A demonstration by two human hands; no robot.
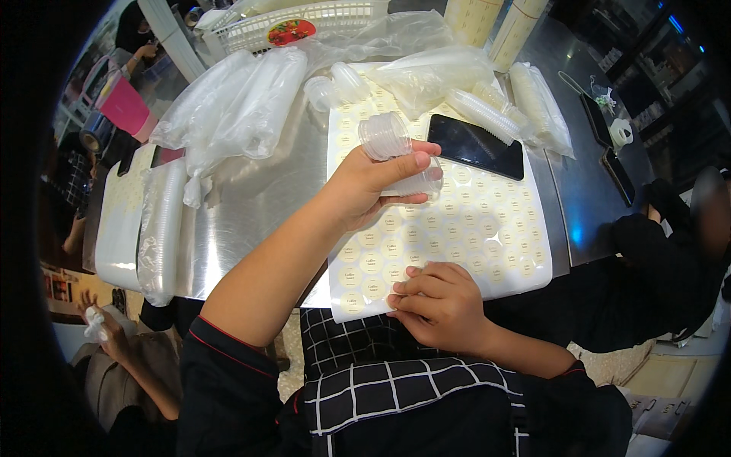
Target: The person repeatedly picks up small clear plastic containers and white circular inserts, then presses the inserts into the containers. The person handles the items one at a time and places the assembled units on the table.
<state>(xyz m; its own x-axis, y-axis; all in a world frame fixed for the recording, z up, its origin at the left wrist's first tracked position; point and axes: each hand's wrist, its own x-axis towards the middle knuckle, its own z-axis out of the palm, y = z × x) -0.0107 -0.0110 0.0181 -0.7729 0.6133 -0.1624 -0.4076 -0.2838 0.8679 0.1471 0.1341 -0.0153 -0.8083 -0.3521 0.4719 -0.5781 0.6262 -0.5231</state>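
Cup stack: a short stack of small clear plastic cups (396, 156) lies on its side in your left hand, above the upper middle of the sticker sheet.
Left hand: your left hand (373, 186) reaches forward from the lower left, forearm bare, dark sleeve with a red edge at the elbow; thumb on top and fingers curled beneath, closed round the stack.
Right hand: your right hand (438, 301) rests at the near edge of the sheet, fingers bent and drawn together with the tips pressed on the paper; you cannot tell whether a sticker is pinched between them.
Sticker sheet: a large white sheet (487, 221) covered in rows of small round cream stickers lies flat on the counter, its near edge overhanging toward your checked apron (381, 381).
Phone: a black phone (476, 145), screen dark, lies on the far right part of the sheet, near the stack.
Bags left: clear bags of stacked clear cups or lids (228, 107) lie heaped on the far left; another long sleeve (160, 228) lies along the left edge, beside a white tray (118, 228).
Bags right: more clear sleeves of lids (537, 107) lie beyond the phone.
Basket: a white slatted basket with a red oval label (293, 30) sits at the far edge.
Counter: brushed steel (251, 206).
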